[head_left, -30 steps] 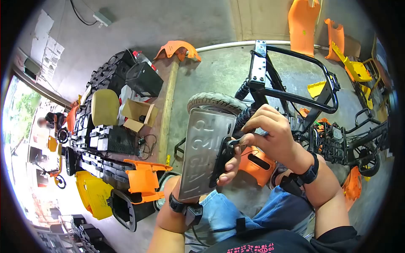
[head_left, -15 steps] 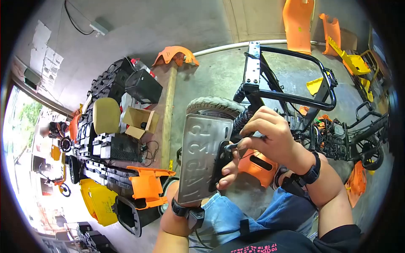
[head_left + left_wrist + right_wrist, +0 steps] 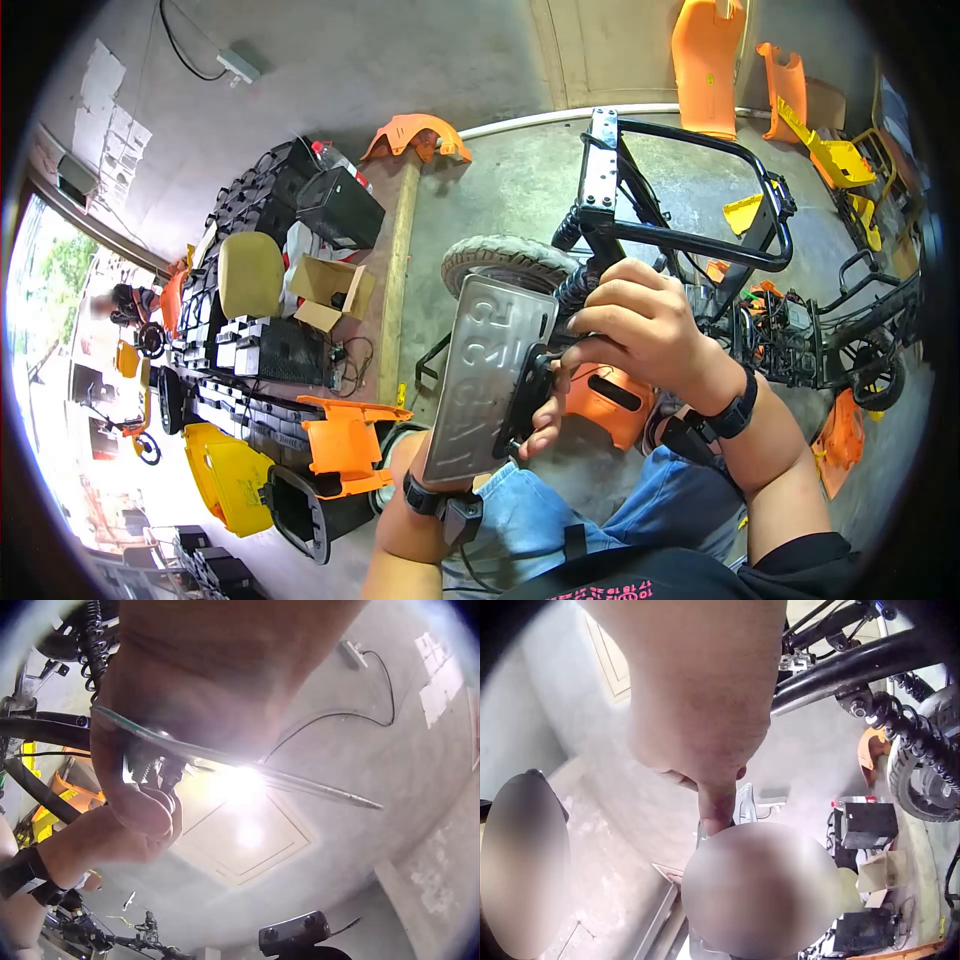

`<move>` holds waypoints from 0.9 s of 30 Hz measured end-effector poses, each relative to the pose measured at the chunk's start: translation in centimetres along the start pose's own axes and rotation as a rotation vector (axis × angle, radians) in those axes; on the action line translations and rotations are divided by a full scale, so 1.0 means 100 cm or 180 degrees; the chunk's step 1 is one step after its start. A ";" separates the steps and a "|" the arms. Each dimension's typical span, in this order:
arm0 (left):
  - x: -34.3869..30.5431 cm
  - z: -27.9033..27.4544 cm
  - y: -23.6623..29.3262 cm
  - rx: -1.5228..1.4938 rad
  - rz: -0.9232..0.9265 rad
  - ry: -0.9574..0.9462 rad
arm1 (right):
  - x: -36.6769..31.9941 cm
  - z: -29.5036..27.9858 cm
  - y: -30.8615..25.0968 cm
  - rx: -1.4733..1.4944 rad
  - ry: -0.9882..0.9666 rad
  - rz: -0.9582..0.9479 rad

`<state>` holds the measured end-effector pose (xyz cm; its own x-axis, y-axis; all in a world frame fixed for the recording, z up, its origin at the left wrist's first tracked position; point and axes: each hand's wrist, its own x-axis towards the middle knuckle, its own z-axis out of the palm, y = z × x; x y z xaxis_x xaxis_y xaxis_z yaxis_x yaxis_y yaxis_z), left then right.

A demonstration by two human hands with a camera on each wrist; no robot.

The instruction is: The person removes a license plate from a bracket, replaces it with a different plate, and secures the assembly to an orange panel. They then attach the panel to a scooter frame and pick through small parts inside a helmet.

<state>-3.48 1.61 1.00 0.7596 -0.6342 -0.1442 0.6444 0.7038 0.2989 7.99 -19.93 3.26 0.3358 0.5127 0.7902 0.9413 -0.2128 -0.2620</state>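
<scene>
In the head view a metal plate with raised characters (image 3: 482, 380) stands tilted above the person's lap. A black bracket (image 3: 530, 400) lies against its right side. The left hand (image 3: 546, 420) is behind the plate and grips plate and bracket, its fingertips showing at the bracket's edge. At the bracket's upper end the right hand (image 3: 640, 325) pinches a small part that its fingers mostly hide. The left wrist view shows the plate edge-on (image 3: 300, 784), with the right hand's fingers (image 3: 150, 814) bent beside the bracket.
Behind the hands stands a black frame (image 3: 690, 235) with a tyre (image 3: 510, 262). An orange panel (image 3: 610, 400) lies below the right hand. To the left are an open cardboard box (image 3: 330, 285), black cases (image 3: 270, 350), a yellow cover (image 3: 228, 475) and another orange panel (image 3: 345, 445).
The plate has shifted slightly down and to the right and tilted a little more. Both hands keep their hold, and the right fingers have closed in over the small part.
</scene>
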 end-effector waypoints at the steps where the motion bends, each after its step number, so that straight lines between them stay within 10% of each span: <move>1: -0.002 0.000 -0.002 0.0117 0.0070 0.0091 | 0.000 -0.001 0.000 -0.0066 -0.0027 -0.0122; 27: -0.005 0.005 -0.004 -0.0436 -0.0167 0.0494 | -0.002 0.003 0.004 0.0289 -0.0212 -0.0092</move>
<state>-4.12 1.48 1.42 0.7223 -0.6218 -0.3029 0.6814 0.7148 0.1576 8.32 -19.83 2.86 0.3071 0.5724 0.7603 0.9488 -0.1224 -0.2912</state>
